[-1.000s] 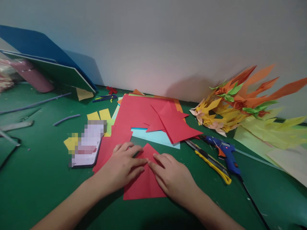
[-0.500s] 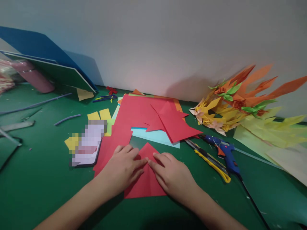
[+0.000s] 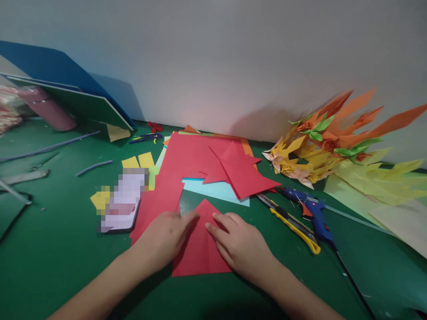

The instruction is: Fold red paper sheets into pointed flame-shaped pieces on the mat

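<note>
A red sheet of paper (image 3: 196, 253) with a pointed top and a crease down its middle lies on the green table in front of me. My left hand (image 3: 165, 235) is at its upper left edge, the thumb along the paper and the other fingers curled mostly out of sight. On the paper's right side rests my right hand (image 3: 238, 238), fingers stretched out and their tips on the sheet near the crease. Just beyond, folded red paper pieces (image 3: 245, 173) lie on larger red sheets (image 3: 190, 151), with a light blue sheet (image 3: 216, 191) partly under them.
Right of my hands lie a yellow utility knife (image 3: 293, 224) and a blue glue gun (image 3: 315, 213) with its cord. Orange and yellow paper flowers (image 3: 320, 142) stand at the back right. A phone (image 3: 122, 204) lies left, with a pink bottle (image 3: 46, 109) and boards (image 3: 80, 100) behind.
My left hand has drawn back slightly to the left from the crease, its fingers turning toward the paper's left edge. The right hand stays in place on the sheet.
</note>
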`<action>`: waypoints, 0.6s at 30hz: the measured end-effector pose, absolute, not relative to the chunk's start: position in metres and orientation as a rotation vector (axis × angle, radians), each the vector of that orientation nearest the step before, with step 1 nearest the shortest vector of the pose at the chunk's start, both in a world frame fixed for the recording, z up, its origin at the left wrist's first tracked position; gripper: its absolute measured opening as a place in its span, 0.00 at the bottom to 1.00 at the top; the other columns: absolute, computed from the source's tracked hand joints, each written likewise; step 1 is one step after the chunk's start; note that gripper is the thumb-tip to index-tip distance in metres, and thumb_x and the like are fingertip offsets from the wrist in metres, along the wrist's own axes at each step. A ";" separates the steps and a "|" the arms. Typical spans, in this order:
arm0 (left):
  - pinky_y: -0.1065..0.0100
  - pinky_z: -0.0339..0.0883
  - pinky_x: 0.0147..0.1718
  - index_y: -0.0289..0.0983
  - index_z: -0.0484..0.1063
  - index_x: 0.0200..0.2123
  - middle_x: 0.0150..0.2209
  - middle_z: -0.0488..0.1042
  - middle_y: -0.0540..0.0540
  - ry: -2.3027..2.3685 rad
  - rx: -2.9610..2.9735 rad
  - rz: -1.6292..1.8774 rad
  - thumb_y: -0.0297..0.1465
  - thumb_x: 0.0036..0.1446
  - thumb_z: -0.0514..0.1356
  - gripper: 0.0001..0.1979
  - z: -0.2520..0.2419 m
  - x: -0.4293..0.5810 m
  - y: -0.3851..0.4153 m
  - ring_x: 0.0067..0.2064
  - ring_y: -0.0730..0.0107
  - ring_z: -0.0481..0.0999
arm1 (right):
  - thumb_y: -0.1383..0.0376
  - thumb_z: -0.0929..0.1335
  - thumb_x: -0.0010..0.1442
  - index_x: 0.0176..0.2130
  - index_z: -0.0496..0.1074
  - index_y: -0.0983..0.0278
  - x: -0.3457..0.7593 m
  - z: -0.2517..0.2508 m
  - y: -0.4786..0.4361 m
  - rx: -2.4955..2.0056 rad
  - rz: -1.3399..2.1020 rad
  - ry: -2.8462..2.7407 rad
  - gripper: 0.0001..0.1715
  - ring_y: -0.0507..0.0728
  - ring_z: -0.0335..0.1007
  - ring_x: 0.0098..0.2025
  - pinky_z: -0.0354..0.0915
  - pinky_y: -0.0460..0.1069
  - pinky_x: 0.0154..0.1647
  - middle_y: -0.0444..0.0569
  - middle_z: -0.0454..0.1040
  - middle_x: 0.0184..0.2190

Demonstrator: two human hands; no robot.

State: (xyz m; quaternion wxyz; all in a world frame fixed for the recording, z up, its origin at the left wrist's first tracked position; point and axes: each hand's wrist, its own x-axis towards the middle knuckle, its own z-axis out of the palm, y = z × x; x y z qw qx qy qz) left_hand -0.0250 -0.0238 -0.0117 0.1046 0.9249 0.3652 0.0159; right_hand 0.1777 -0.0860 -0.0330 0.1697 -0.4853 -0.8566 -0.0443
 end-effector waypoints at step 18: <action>0.63 0.60 0.31 0.36 0.74 0.29 0.29 0.73 0.45 1.135 2.746 0.064 0.25 0.60 0.53 0.11 -0.003 -0.038 -0.006 0.31 0.63 0.69 | 0.71 0.65 0.59 0.48 0.75 0.65 0.177 -0.035 -0.086 -1.391 -0.130 -2.435 0.18 0.59 0.69 0.40 0.66 0.47 0.28 0.58 0.76 0.44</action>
